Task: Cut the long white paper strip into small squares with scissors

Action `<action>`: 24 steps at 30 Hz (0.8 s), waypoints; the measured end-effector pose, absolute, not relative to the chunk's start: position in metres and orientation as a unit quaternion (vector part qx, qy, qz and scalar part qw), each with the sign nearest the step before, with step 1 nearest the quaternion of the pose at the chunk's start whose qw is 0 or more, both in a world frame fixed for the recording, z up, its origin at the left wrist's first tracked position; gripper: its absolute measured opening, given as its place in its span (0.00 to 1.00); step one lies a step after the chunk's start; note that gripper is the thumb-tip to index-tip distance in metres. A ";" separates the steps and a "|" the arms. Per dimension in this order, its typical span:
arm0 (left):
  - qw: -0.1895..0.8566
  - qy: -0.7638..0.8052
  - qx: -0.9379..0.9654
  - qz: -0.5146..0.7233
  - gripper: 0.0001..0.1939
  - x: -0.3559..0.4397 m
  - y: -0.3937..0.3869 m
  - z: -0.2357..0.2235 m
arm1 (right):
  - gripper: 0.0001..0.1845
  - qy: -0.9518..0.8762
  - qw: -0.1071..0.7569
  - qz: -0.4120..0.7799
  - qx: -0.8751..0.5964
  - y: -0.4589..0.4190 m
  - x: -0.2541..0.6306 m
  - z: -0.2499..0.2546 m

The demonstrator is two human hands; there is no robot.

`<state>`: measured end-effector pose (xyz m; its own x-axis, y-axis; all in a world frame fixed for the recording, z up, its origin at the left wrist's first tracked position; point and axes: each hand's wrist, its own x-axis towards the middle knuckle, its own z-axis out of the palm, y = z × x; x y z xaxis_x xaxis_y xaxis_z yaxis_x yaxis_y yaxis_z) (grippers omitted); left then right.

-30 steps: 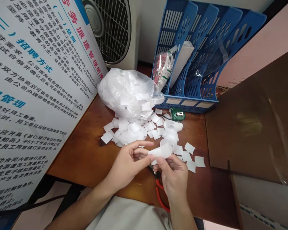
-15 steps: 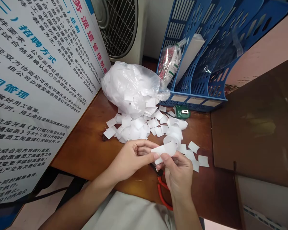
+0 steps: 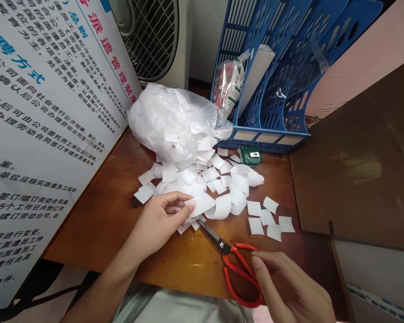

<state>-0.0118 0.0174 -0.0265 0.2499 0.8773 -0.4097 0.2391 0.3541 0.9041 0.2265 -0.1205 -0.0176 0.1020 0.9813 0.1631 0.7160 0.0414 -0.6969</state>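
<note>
My left hand (image 3: 164, 220) pinches the end of a long white strip (image 3: 202, 204) between thumb and fingers. The strip curls away to the right in loose loops. Red-handled scissors (image 3: 225, 247) lie over the wooden table with their blade tips close below the strip's held end. My right hand (image 3: 286, 278) has its thumb and index finger closed at the outer edge of the upper handle loop; the other fingers are partly hidden. Small white squares (image 3: 210, 174) are piled behind the strip, and several more squares (image 3: 267, 217) lie to its right.
A clear plastic bag (image 3: 175, 121) with white contents stands behind the pile. Beside it are a green tape measure (image 3: 250, 155) and a blue file rack (image 3: 269, 137). A printed board (image 3: 54, 112) flanks the left, a fan (image 3: 155, 40) the back, a brown cardboard sheet (image 3: 350, 179) the right.
My right hand has let go of the strip and moved down and right to the scissors' handle. My left hand has shifted left, still pinching the strip. The view has turned slightly.
</note>
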 end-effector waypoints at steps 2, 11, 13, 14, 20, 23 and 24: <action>0.608 0.552 0.508 0.262 0.16 -0.014 0.019 -0.029 | 0.04 -0.649 0.336 0.181 -0.658 -0.122 0.223 -0.023; 0.669 0.395 0.551 0.306 0.08 -0.008 -0.001 0.024 | 0.18 -0.697 0.403 0.025 -0.593 -0.027 0.162 -0.010; 0.681 0.369 0.545 0.321 0.06 -0.013 -0.004 0.041 | 0.07 -0.722 0.410 0.013 -0.557 -0.007 0.171 0.005; 0.687 0.358 0.536 0.337 0.05 -0.017 -0.005 0.048 | 0.11 -0.733 0.404 -0.007 -0.547 0.002 0.179 0.013; 0.686 0.278 0.385 0.551 0.08 -0.051 -0.002 0.054 | 0.12 -0.790 0.275 -0.049 -0.546 0.048 0.242 0.048; 0.674 0.221 0.244 0.662 0.11 -0.065 -0.002 0.051 | 0.12 -0.784 0.194 -0.056 -0.588 0.063 0.268 0.064; 0.680 0.190 0.201 0.679 0.12 -0.068 -0.003 0.051 | 0.13 -0.776 0.171 -0.060 -0.605 0.067 0.276 0.070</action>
<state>-0.0683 -0.0031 0.0510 0.0062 0.9999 0.0135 -0.8472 -0.0019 0.5313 0.2756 0.0667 0.0697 -0.2099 0.9177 0.3372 0.9585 0.2612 -0.1141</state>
